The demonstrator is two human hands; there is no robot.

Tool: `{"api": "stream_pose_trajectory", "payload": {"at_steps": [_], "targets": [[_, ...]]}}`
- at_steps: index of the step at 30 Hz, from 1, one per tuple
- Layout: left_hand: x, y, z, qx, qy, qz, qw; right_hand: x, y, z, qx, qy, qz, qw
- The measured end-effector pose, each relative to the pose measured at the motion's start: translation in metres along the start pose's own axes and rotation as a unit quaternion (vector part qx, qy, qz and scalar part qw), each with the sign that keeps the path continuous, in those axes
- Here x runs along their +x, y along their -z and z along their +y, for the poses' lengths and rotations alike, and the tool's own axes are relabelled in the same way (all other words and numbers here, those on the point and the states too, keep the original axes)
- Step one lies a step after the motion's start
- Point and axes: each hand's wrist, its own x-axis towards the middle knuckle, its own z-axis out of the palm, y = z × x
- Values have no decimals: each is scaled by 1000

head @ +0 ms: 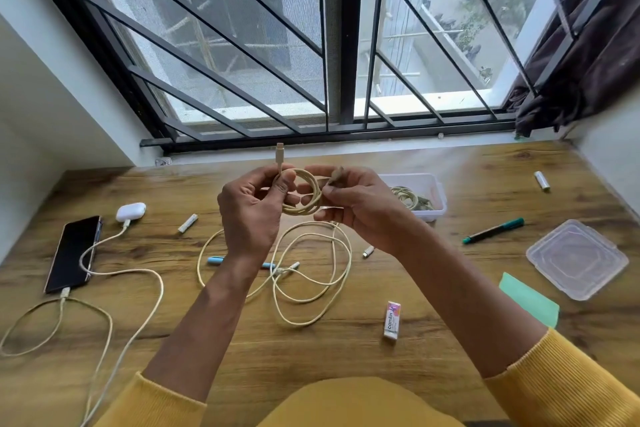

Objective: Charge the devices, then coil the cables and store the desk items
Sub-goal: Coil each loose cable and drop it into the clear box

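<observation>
Above the wooden desk (pixel 242 340) my left hand (pixel 251 215) grips a small coil of cream cable (pixel 308 191), its plug end (pixel 280 151) sticking up. My right hand (pixel 360 204) pinches the other side of the same coil. The cable's loose remainder (pixel 311 274) lies in loops on the desk below. At the left a black phone (pixel 74 253) and a white earbud case (pixel 131 211) each have a cable (pixel 145 274) plugged in. A clear storage box (pixel 427 198) behind my right hand holds another coiled cable (pixel 412 199).
The box lid (pixel 576 258) lies at the right beside green sticky notes (pixel 530 300). A green-capped marker (pixel 493 230), an eraser (pixel 392 321), a blue pen (pixel 216 260), two batteries (pixel 188 222) (pixel 542 181) and a small adapter (pixel 368 251) are scattered about.
</observation>
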Motion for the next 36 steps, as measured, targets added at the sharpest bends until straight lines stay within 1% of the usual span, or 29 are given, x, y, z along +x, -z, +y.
{"api": "stream_pose_trajectory", "payload": {"at_steps": [6, 8, 15, 20, 24, 28, 30, 32, 34, 36], "targets": [[-3, -1, 4, -2, -16, 12, 1000, -2, -7, 0, 56, 4, 95, 994], [-4, -2, 5, -3, -20, 14, 1000, -3, -7, 1, 48, 12, 116, 992], [-3, -4, 8, 1, -31, 22, 999, -4, -12, 0, -81, 52, 121, 988], [-2, -6, 7, -3, -25, 35, 999, -5, -14, -2, -123, 74, 91, 985], [1, -6, -3, -4, -14, 29, 999, -6, -12, 0, -130, 91, 105, 982], [2, -6, -8, -4, 35, 9, 999, -6, -11, -1, -126, 91, 147, 977], [2, -6, -7, -62, 101, -21, 993, -6, -8, -2, -115, 82, 151, 978], [1, -5, -6, -148, 177, -44, 972, -6, -5, -3, -116, 75, 135, 981], [1, -6, -7, -177, 193, -53, 964, -6, -3, -3, -104, 75, 111, 986], [1, -8, -6, -176, 180, -52, 966, -5, -2, -2, -68, 69, 91, 991]]}}
